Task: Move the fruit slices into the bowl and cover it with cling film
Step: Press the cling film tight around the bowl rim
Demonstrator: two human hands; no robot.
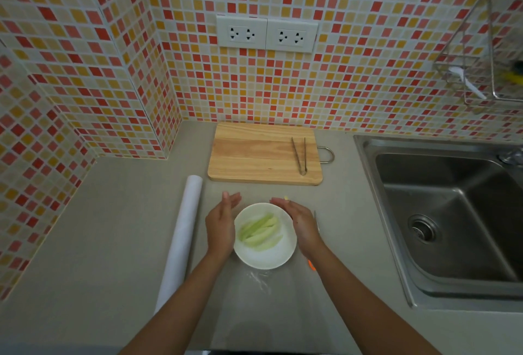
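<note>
White bowl [264, 254] sits on the grey countertop [113, 227], centre-bottom of the head view. Pale green fruit slices [259, 230] are in it, roughly 5–6, overlapping so exact count unclear. Cling film [263, 284] looks stretched over the bowl, with slack film wrinkled on the counter at the bowl's 6 o'clock; film edges are hard to trace.

Left hand [222, 226] is at the bowl's 9 o'clock, palm flat against the rim, fingers straight and together, gripping nothing. Right hand [300, 223] is at 3 o'clock, same pose, flat against the rim, fingers extended. Can't tell if either is pinning film under the palm.

Around the bowl:
- 1 cling film roll [181, 241] at 9 o'clock beyond the left hand, lying lengthwise, apart from the bowl.
- 1 wooden cutting board [254, 153] at 12 o'clock, bare of fruit, metal loop handle on its right edge.
- 1 pair of metal tongs [300, 155] on the board's right side.
- 1 thin blade-like item [317, 223] just behind the right hand, mostly hidden; an orange bit [311, 265] shows under the right wrist. Can't identify it.
- 1 steel sink [441, 213] at 3 o'clock, well apart.
- 2 double wall sockets [267, 33] on the mosaic tiles.
- 1 wire rack [478, 52] at upper right.

Nothing blocks either hand's path to the bowl.
</note>
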